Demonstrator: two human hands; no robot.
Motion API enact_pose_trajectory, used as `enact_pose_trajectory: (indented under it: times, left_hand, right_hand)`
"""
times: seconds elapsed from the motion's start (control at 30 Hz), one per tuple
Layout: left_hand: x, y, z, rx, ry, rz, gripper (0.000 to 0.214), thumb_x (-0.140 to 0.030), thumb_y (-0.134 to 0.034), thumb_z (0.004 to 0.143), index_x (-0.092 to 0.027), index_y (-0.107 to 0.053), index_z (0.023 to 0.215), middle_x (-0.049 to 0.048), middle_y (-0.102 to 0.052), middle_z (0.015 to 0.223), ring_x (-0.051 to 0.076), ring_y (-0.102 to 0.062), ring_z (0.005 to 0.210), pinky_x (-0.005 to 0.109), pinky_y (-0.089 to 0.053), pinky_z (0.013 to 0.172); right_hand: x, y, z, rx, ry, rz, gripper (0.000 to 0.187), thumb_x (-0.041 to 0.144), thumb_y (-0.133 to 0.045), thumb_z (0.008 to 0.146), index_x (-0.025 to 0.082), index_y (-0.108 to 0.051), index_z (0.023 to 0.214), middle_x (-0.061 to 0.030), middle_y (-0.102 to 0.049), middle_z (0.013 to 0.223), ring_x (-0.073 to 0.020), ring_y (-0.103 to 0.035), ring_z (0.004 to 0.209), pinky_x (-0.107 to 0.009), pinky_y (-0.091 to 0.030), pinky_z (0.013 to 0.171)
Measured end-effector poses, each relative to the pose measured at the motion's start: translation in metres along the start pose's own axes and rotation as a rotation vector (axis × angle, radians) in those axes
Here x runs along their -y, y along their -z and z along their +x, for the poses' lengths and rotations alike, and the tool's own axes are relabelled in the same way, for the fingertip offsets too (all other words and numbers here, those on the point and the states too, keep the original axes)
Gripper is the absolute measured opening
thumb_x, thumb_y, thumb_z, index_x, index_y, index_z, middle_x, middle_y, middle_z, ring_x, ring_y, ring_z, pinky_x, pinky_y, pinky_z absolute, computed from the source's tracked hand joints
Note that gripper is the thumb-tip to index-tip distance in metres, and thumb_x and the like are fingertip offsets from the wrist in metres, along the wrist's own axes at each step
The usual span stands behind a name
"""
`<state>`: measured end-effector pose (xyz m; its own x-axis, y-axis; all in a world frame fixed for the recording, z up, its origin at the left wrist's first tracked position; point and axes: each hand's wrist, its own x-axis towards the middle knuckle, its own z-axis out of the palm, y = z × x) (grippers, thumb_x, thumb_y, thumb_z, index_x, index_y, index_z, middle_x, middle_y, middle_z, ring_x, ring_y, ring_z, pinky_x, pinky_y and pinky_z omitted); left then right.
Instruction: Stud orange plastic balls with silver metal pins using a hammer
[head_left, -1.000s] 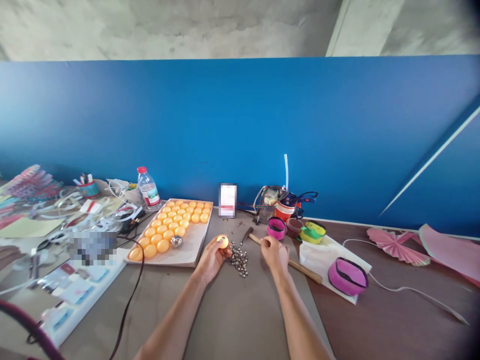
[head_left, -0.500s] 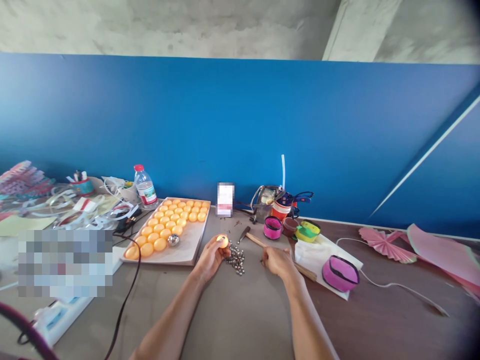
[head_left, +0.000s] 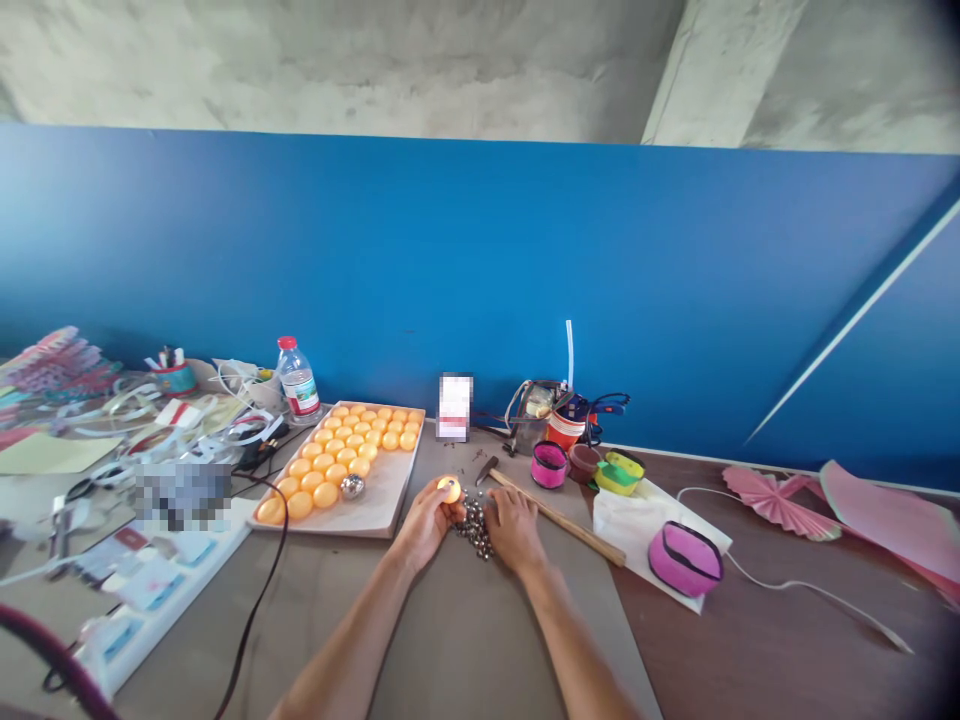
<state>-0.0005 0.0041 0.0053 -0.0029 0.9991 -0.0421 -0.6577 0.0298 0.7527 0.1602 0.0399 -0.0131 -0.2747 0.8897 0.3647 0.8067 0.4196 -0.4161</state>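
Note:
My left hand (head_left: 427,522) is closed around an orange ping-pong ball (head_left: 449,488), with a small dark spot on its top. Beside it, my right hand (head_left: 514,525) lies palm down at the edge of a pile of small shiny metal pieces (head_left: 475,526), which look like tacks. Its fingers are bent and slightly apart, with the tips partly hidden. A hammer (head_left: 577,528) with a wooden handle lies just right of that hand, apart from it. To the left, a shallow white tray (head_left: 386,490) holds rows of orange balls and one silver, studded-looking ball (head_left: 352,486).
Behind the tray stands a plastic bottle (head_left: 300,388). A phone-like upright screen (head_left: 454,408) is at the back centre. Pink (head_left: 549,464) and yellow-green (head_left: 619,472) containers stand at right, near a magenta pouch-like ring (head_left: 685,560). A white power strip (head_left: 157,598) and cables lie left.
My right hand has let go of the hammer handle and moved left to the metal pieces. The hammer stays on the table. My left hand keeps the ball; the view has tilted slightly up.

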Motion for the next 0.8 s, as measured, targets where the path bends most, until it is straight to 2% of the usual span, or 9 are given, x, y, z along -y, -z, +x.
enact_pose_trajectory:
  times: [0.07,0.13,0.23,0.33,0.43,0.6,0.7,0.8]
  left_hand:
    - [0.0,0.0,0.0,0.004,-0.004,-0.011,0.026,-0.026,-0.063,0.074,-0.013,-0.056,0.095,0.0052,-0.065,0.075,0.011,-0.059,0.059,0.023,-0.047,0.059]
    - [0.0,-0.001,0.0,0.003,0.001,-0.015,0.025,-0.026,-0.063,0.074,-0.013,-0.056,0.094,0.005,-0.065,0.075,0.011,-0.06,0.058,0.023,-0.047,0.059]
    - [0.0,-0.002,0.001,-0.011,0.011,-0.015,0.025,-0.026,-0.064,0.073,-0.013,-0.056,0.094,0.004,-0.064,0.074,0.011,-0.059,0.057,0.023,-0.047,0.058]
    - [0.0,-0.002,0.002,-0.016,0.009,-0.028,0.026,-0.026,-0.064,0.073,-0.014,-0.056,0.094,0.0035,-0.064,0.073,0.01,-0.059,0.056,0.022,-0.047,0.059]
    - [-0.002,-0.002,0.002,-0.013,-0.003,-0.043,0.024,-0.027,-0.064,0.073,-0.014,-0.055,0.092,0.0035,-0.064,0.071,0.01,-0.059,0.057,0.022,-0.047,0.058]
    - [-0.005,0.0,0.0,-0.032,-0.034,-0.069,0.024,-0.028,-0.064,0.073,-0.014,-0.054,0.091,0.0035,-0.063,0.071,0.011,-0.058,0.058,0.021,-0.046,0.057]
    - [-0.004,0.001,-0.001,-0.029,-0.046,-0.079,0.025,-0.028,-0.063,0.073,-0.014,-0.054,0.091,0.0044,-0.063,0.073,0.011,-0.058,0.058,0.021,-0.045,0.057]
    - [-0.002,0.0,-0.001,-0.024,-0.048,-0.067,0.024,-0.028,-0.064,0.072,-0.013,-0.055,0.09,0.0044,-0.063,0.071,0.011,-0.058,0.057,0.022,-0.045,0.056]
  right_hand:
    - [0.003,-0.017,0.0,-0.168,0.019,0.061,0.027,0.027,-0.042,0.085,0.016,-0.053,0.107,-0.0131,-0.058,0.107,-0.0239,-0.049,0.103,-0.038,-0.037,0.085]
    - [0.002,-0.028,0.0,-0.283,0.064,0.134,0.029,0.028,-0.037,0.088,0.014,-0.051,0.109,-0.0148,-0.055,0.109,-0.0235,-0.047,0.105,-0.039,-0.038,0.087]
    - [-0.002,-0.032,0.001,-0.341,0.109,0.206,0.028,0.03,-0.034,0.09,0.015,-0.053,0.105,-0.0137,-0.057,0.103,-0.0224,-0.048,0.102,-0.04,-0.04,0.087]
    - [-0.004,-0.03,0.005,-0.286,0.082,0.237,0.029,0.031,-0.033,0.09,0.016,-0.058,0.095,-0.0114,-0.06,0.095,-0.0217,-0.052,0.095,-0.039,-0.041,0.085]
    - [-0.004,-0.027,0.014,-0.197,-0.004,0.264,0.032,0.028,-0.032,0.089,0.017,-0.062,0.084,-0.0101,-0.063,0.09,-0.0211,-0.055,0.094,-0.036,-0.041,0.086]
    - [-0.006,-0.022,0.032,0.004,-0.041,0.303,0.025,0.014,-0.042,0.08,0.019,-0.066,0.083,-0.0071,-0.066,0.094,-0.0185,-0.058,0.097,-0.028,-0.04,0.085]
    - [-0.004,-0.024,0.033,0.009,-0.063,0.235,0.025,0.011,-0.047,0.073,0.021,-0.068,0.082,-0.0061,-0.066,0.095,-0.0194,-0.057,0.097,-0.029,-0.039,0.086]
    - [0.0,-0.026,0.029,-0.024,-0.061,0.16,0.023,0.012,-0.047,0.071,0.021,-0.068,0.076,-0.006,-0.065,0.087,-0.0201,-0.057,0.092,-0.03,-0.038,0.085]
